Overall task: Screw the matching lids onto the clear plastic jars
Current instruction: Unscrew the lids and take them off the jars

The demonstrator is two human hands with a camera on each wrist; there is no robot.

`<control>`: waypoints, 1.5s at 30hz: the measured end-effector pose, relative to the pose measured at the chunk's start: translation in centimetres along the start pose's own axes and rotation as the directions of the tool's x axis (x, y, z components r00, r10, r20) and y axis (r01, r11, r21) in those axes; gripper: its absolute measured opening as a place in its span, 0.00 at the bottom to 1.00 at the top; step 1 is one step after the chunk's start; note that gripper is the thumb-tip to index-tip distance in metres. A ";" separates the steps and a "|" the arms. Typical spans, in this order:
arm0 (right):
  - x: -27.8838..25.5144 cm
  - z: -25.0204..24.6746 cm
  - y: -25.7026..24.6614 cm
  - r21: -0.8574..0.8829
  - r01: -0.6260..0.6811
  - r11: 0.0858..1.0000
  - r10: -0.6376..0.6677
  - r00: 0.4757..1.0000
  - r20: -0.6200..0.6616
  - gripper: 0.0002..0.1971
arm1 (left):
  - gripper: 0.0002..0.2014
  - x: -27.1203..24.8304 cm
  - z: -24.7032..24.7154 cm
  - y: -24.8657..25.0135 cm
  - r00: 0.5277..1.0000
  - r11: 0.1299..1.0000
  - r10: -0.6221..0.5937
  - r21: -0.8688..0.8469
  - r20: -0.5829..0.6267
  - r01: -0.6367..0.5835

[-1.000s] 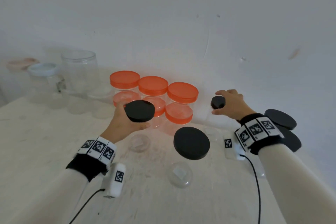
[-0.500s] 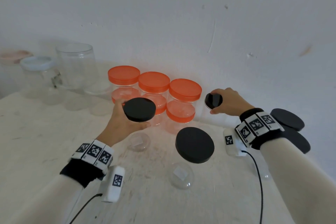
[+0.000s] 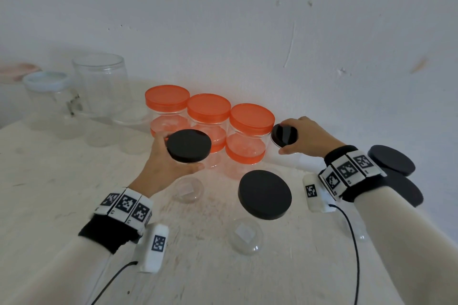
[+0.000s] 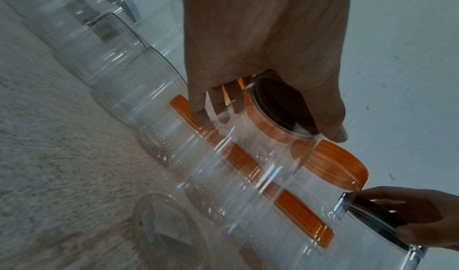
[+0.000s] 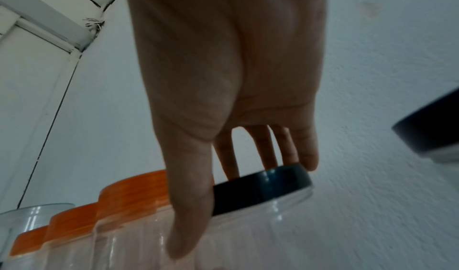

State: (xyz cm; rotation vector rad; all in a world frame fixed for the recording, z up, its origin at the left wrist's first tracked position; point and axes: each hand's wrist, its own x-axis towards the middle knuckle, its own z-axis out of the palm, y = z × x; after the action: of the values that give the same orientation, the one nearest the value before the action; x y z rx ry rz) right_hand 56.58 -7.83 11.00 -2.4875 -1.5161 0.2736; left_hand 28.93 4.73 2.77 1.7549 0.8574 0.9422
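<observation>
Two hands engaged. Your left hand (image 3: 164, 163) grips a black-lidded clear jar (image 3: 188, 142) just in front of the orange-lidded jars (image 3: 209, 109); your right hand (image 3: 307, 137) curls round a smaller black lid (image 3: 284, 134) on a clear jar right of that row.

Risks: the small lid looks tilted, so it may cross-thread if you turn it unseated; clear walls are slippery, so a jar may twist or knock the orange-lidded jars.

Surface (image 3: 49, 193): pale, rough, scuffed. More black-lidded jars nearer you; open jars left of the row. Room: white wall (image 3: 223, 20), marked and cracked.

Both hands (image 3: 163, 163) (image 3: 309, 140) curled, gripping.
</observation>
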 end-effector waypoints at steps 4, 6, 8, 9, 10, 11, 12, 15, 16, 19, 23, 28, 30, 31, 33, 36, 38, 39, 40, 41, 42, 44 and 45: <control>-1.1 -1.1 1.1 0.024 -0.025 0.999 0.026 0.999 -0.026 0.42 | 0.42 0.0 0.0 0.0 1.000 1.000 -0.002 0.008 0.002 0.002; -2.0 -2.0 2.3 0.008 -0.068 0.998 0.068 0.997 -0.038 0.43 | 0.42 0.0 0.0 -0.1 1.000 1.000 0.005 -0.001 0.001 -0.005; -3.0 -2.7 3.6 -0.040 -0.127 0.991 0.127 0.992 -0.017 0.43 | 0.42 0.1 0.0 -0.2 1.000 1.000 0.002 -0.008 0.001 -0.002; -3.5 -3.0 4.1 -0.063 -0.161 0.985 0.161 0.987 -0.004 0.43 | 0.43 0.0 0.1 -0.2 1.000 1.000 -0.001 -0.006 0.002 0.001; -4.0 -3.2 4.6 -0.082 -0.194 0.977 0.196 0.981 0.007 0.43 | 0.44 0.0 0.1 -0.1 1.000 1.000 -0.004 0.000 0.003 0.004; -4.4 -3.3 5.0 -0.100 -0.226 0.969 0.228 0.974 0.015 0.43 | 0.44 0.0 0.1 -0.1 1.000 1.000 -0.008 0.006 0.004 0.008; -4.7 -3.3 5.4 -0.116 -0.251 0.961 0.255 0.967 0.023 0.44 | 0.45 -0.1 0.1 0.0 1.000 1.000 -0.012 0.008 0.004 0.012; -5.2 -2.9 6.1 -0.163 -0.294 0.942 0.308 0.948 0.073 0.44 | 0.45 -0.2 0.0 0.2 1.000 1.000 -0.025 0.006 0.008 0.025; -5.2 -2.7 6.2 -0.185 -0.295 0.938 0.313 0.946 0.082 0.44 | 0.45 -0.2 0.0 0.2 1.000 1.000 -0.028 0.004 0.007 0.028; -5.0 -2.6 6.2 -0.205 -0.297 0.933 0.311 0.949 0.043 0.41 | 0.43 -0.3 0.0 0.2 1.000 1.000 -0.019 -0.003 0.003 0.019; -4.5 -2.7 6.3 -0.160 -0.297 0.941 0.304 0.952 0.021 0.38 | 0.42 -0.3 0.0 -0.1 1.000 1.000 0.002 -0.021 -0.009 -0.002; -3.6 -2.4 6.1 -0.075 -0.265 0.961 0.266 0.964 0.001 0.36 | 0.42 -0.3 0.0 -0.2 1.000 1.000 0.016 -0.022 -0.010 -0.016; -3.3 -2.3 6.0 -0.046 -0.251 0.967 0.250 0.968 -0.025 0.35 | 0.42 -0.2 0.0 -0.2 1.000 1.000 0.013 -0.021 -0.004 -0.013; -3.2 -2.2 6.0 -0.028 -0.246 0.969 0.245 0.969 -0.035 0.35 | 0.42 -0.2 0.0 -0.2 1.000 1.000 0.010 -0.018 -0.001 -0.010; -2.9 -2.2 5.9 0.001 -0.234 0.972 0.234 0.971 -0.044 0.35 | 0.42 -0.1 0.0 -0.2 1.000 1.000 0.003 -0.008 -0.004 -0.003; -2.8 -1.9 5.6 0.014 -0.192 0.981 0.192 0.979 -0.063 0.35 | 0.42 -0.1 0.0 -0.3 1.000 1.000 0.000 -0.007 -0.010 0.000; -2.8 -1.8 5.4 0.006 -0.158 0.987 0.158 0.984 -0.076 0.35 | 0.41 -0.1 0.1 -0.3 1.000 1.000 0.007 -0.011 -0.011 -0.007; -2.8 -1.7 5.3 0.001 -0.147 0.989 0.146 0.986 -0.078 0.34 | 0.41 -0.1 0.1 -0.4 1.000 1.000 0.008 -0.011 -0.010 -0.008; -2.8 -1.7 5.2 -0.005 -0.137 0.991 0.137 0.988 -0.077 0.34 | 0.41 -0.1 0.1 -0.4 1.000 1.000 0.006 -0.010 -0.009 -0.007; -2.8 -1.7 5.0 -0.014 -0.131 0.991 0.130 0.989 -0.073 0.33 | 0.41 0.0 0.1 -0.4 1.000 1.000 0.003 -0.009 -0.009 -0.003; -2.8 -1.7 4.9 -0.025 -0.128 0.991 0.126 0.990 -0.068 0.33 | 0.41 0.0 0.1 -0.5 1.000 1.000 0.001 -0.007 -0.008 -0.001; -2.7 -1.7 4.9 -0.048 -0.131 0.990 0.129 0.990 -0.052 0.32 | 0.42 0.1 0.1 -0.6 1.000 1.000 0.004 -0.001 -0.011 -0.004; -2.7 -1.6 5.0 -0.055 -0.132 0.990 0.129 0.991 -0.046 0.32 | 0.42 0.1 0.1 -0.6 1.000 1.000 0.007 0.001 -0.013 -0.007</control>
State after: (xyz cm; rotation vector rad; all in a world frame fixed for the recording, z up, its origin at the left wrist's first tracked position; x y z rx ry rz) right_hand 60.01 -12.61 11.32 -2.6250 -1.3662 0.1989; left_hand 28.98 4.95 2.17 1.7550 0.8603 0.9583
